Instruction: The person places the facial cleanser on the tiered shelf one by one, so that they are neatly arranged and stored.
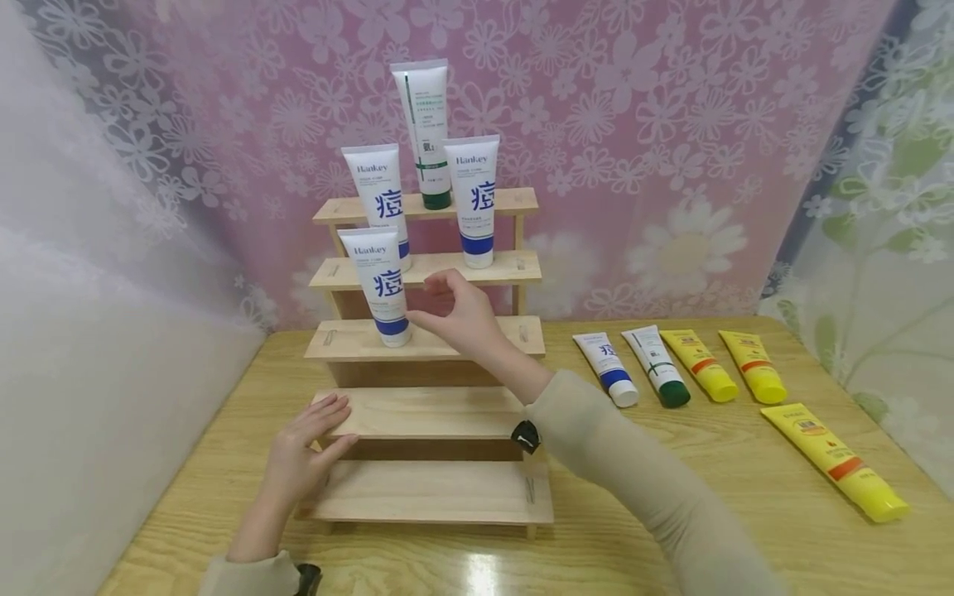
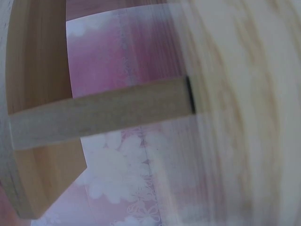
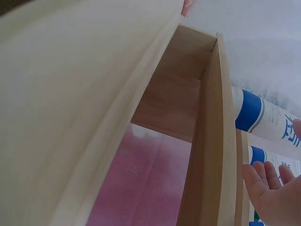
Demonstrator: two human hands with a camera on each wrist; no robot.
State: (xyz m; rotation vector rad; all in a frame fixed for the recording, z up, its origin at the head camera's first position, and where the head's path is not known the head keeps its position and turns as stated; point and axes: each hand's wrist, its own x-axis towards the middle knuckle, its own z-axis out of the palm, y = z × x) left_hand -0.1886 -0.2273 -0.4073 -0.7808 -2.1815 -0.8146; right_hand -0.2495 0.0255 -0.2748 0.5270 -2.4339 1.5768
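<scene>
A tiered wooden display stand [image 1: 421, 414] holds four upright squeeze tubes. My right hand [image 1: 462, 314] hovers over the middle step, its thumb tip at the lower right edge of a white-and-blue tube [image 1: 378, 285]; I cannot tell whether they touch. Its fingers curve loosely, with nothing between them. One step higher stand two similar tubes, one on the left [image 1: 378, 182] and one on the right [image 1: 474, 199]. A white-and-green tube [image 1: 426, 132] is on the top step. My left hand [image 1: 301, 447] rests on the left end of the second-lowest step, fingers extended.
On the table [image 1: 641, 513] right of the stand lie a white-and-blue tube [image 1: 605, 368], a white-and-green tube [image 1: 656, 364] and several yellow tubes [image 1: 835, 459]. A floral curtain [image 1: 633, 165] hangs behind, and a pale sheet [image 1: 112, 290] borders the left side.
</scene>
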